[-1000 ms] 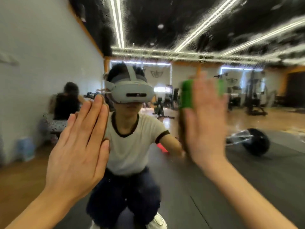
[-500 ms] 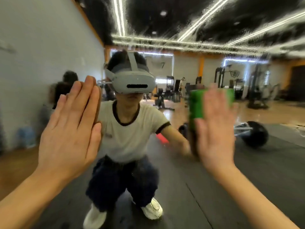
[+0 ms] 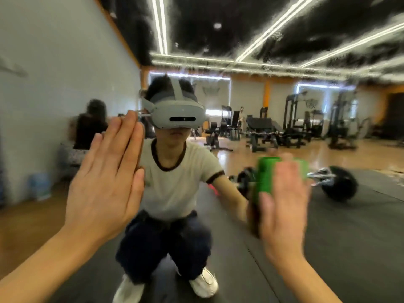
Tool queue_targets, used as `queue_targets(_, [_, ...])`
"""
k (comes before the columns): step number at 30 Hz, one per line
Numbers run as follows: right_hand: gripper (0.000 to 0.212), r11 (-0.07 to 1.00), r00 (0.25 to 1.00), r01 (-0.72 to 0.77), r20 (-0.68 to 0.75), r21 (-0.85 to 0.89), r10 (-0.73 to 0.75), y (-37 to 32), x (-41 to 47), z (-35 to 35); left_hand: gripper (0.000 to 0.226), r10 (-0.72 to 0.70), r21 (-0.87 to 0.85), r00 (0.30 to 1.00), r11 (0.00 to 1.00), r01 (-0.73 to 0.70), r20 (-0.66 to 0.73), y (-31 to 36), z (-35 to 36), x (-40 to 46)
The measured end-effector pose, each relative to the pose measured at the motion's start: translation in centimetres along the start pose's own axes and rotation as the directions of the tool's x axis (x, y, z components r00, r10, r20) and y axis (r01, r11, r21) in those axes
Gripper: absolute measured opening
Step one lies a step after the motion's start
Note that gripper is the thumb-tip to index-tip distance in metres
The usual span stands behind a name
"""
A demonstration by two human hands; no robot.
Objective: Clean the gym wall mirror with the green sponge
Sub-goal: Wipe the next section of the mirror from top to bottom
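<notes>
The right hand (image 3: 282, 206) has moved lower on the mirror (image 3: 328, 237) with the green sponge (image 3: 265, 176).
Its straight fingers, blurred, seem to press the sponge on the glass; the left hand (image 3: 102, 182) lies flat, fingers together.

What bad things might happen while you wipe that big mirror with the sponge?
The left hand lies flat against the mirror, so it may leave fresh prints on the glass. The right hand only presses the green sponge with straight fingers, no real grip, so the sponge might slip and drop. Streaks high up may get missed.
</notes>
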State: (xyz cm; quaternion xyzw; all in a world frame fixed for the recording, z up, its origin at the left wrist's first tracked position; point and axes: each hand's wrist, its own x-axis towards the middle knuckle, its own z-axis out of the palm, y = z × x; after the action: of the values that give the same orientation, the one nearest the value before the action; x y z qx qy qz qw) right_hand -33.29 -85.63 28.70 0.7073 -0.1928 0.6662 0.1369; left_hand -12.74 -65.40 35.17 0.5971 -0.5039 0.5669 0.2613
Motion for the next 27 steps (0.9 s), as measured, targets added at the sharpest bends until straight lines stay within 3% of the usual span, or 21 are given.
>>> queue_targets(2, [0.060, 0.930, 0.926, -0.347, -0.109, 0.122, 0.360, 0.8, 0.1, -1.0, 0.065, -0.016, 0.018, 1.000, 1.000, 0.015, 0.013, 0.0, 0.1, 0.1])
queue_targets(3, [0.060, 0.878, 0.876, -0.465, -0.088, 0.113, 0.475, -0.7, 0.8, -0.1, 0.064, -0.017, 0.019, 1.000, 1.000, 0.017, 0.015, -0.1, 0.0, 0.1])
queue_targets(4, [0.060, 0.879, 0.878, -0.467, -0.067, 0.097, 0.473, -3.6, 1.3, 1.2, 0.064, -0.016, 0.017, 1.000, 1.000, 0.016, 0.017, -0.2, 0.0, 0.2])
queue_targets(6, [0.056, 0.987, 0.991, -0.133, 0.031, 0.089, 0.131, -10.0, 1.3, 3.2, 0.064, -0.011, -0.003, 1.000, 1.000, 0.011, 0.024, -0.2, -0.2, 0.1])
queue_targets(7, [0.054, 0.993, 0.993, 0.081, 0.081, 0.092, -0.088, -12.1, 1.2, 3.6, 0.064, -0.003, -0.027, 1.000, 1.000, 0.004, 0.031, -0.1, -0.3, 0.1])
queue_targets(8, [0.051, 0.957, 0.952, 0.277, 0.112, 0.087, -0.285, -13.0, 1.4, 3.9, 0.065, 0.007, -0.055, 0.999, 0.998, -0.005, 0.036, -0.2, -0.5, 0.1])
queue_targets(10, [0.051, 0.866, 0.856, 0.500, 0.136, 0.022, -0.498, -11.4, 3.4, 3.4, 0.066, 0.019, -0.083, 0.999, 0.996, -0.016, 0.036, -0.9, -1.3, -0.2])
queue_targets(12, [0.051, 0.903, 0.901, 0.428, 0.099, -0.035, -0.423, -6.6, 4.6, 2.2, 0.063, -0.011, -0.044, 1.000, 0.999, 0.012, 0.027, -3.0, -2.5, -0.9])
queue_targets(14, [0.053, 0.997, 0.998, 0.067, 0.020, 0.024, -0.068, -1.8, 5.4, 0.3, 0.062, -0.115, -0.014, 0.993, 0.993, 0.116, 0.035, -5.5, -3.7, -1.8])
queue_targets(16, [0.054, 0.972, 0.975, -0.207, -0.063, 0.108, 0.215, -0.6, 6.4, -0.3, 0.063, -0.222, -0.021, 0.973, 0.974, 0.224, 0.056, -7.3, -4.3, -2.7])
queue_targets(17, [0.055, 0.961, 0.959, -0.257, -0.100, 0.100, 0.266, -2.2, 7.0, 0.3, 0.064, -0.235, -0.018, 0.970, 0.971, 0.237, 0.058, -8.0, -4.1, -3.0])
queue_targets(19, [0.058, 0.984, 0.978, -0.174, -0.107, 0.031, 0.177, -7.6, 8.5, 2.2, 0.067, -0.245, 0.003, 0.968, 0.970, 0.245, 0.052, -9.2, -2.6, -3.7])
queue_targets(21, [0.060, 0.994, 0.993, 0.105, -0.054, -0.016, -0.106, -13.5, 9.6, 4.3, 0.068, -0.259, -0.031, 0.963, 0.965, 0.262, 0.075, -9.7, -1.7, -3.9])
queue_targets(23, [0.056, 0.904, 0.903, 0.427, 0.041, 0.016, -0.427, -16.2, 10.6, 5.0, 0.068, -0.226, -0.017, 0.973, 0.974, 0.227, 0.056, -10.2, -1.5, -4.1])
queue_targets(24, [0.055, 0.854, 0.851, 0.520, 0.077, 0.014, -0.519, -15.8, 11.4, 4.6, 0.068, -0.201, -0.004, 0.979, 0.979, 0.202, 0.043, -10.1, -1.8, -4.1])
queue_targets(25, [0.054, 0.829, 0.826, 0.559, 0.081, 0.005, -0.558, -14.4, 12.0, 4.0, 0.068, -0.175, 0.001, 0.984, 0.985, 0.175, 0.027, -9.9, -2.3, -4.0])
queue_targets(27, [0.055, 0.904, 0.902, 0.424, 0.068, 0.057, -0.427, -9.2, 12.7, 1.8, 0.066, -0.151, -0.004, 0.989, 0.989, 0.151, -0.007, -9.3, -2.9, -3.7])
